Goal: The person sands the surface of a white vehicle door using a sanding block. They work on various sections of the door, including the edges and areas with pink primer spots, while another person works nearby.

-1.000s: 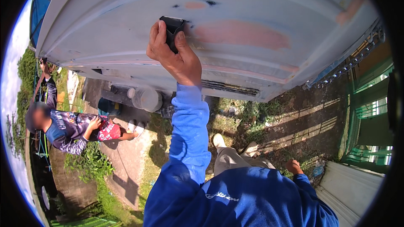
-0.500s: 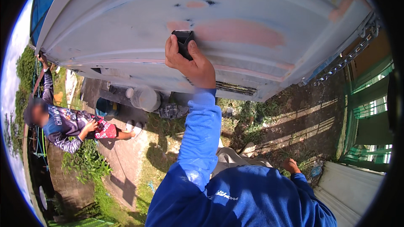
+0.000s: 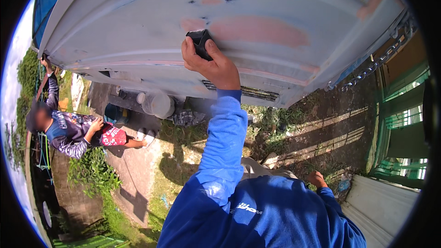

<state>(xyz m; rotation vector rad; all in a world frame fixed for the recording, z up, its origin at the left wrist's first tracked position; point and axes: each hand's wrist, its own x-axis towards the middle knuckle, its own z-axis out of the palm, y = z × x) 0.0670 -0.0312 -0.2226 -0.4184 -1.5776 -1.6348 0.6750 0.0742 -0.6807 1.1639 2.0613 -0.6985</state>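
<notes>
My left hand [image 3: 209,62] grips a black sanding block [image 3: 199,43], fingers on one side and thumb on the other. The block rests against a grey painted vehicle panel [image 3: 151,36], just below a small pink filler patch [image 3: 192,24] and at the lower left of a larger pink patch [image 3: 262,31]. Small dark chips and bare spots mark the paint above. Down by my right side, away from the panel, hangs my right hand [image 3: 317,179], its fingers loosely curled with nothing seen in them.
A person [image 3: 76,128] in a cap and red shorts stands at the left, one hand raised to the panel's edge. A whitish bucket [image 3: 161,105] stands below the panel. A metal chain [image 3: 367,71] hangs at the right, near a green fence [image 3: 399,133].
My left hand and the sanding block have shifted slightly, and the block is tilted more. The person at left has moved a little. My right hand stays about where it was.
</notes>
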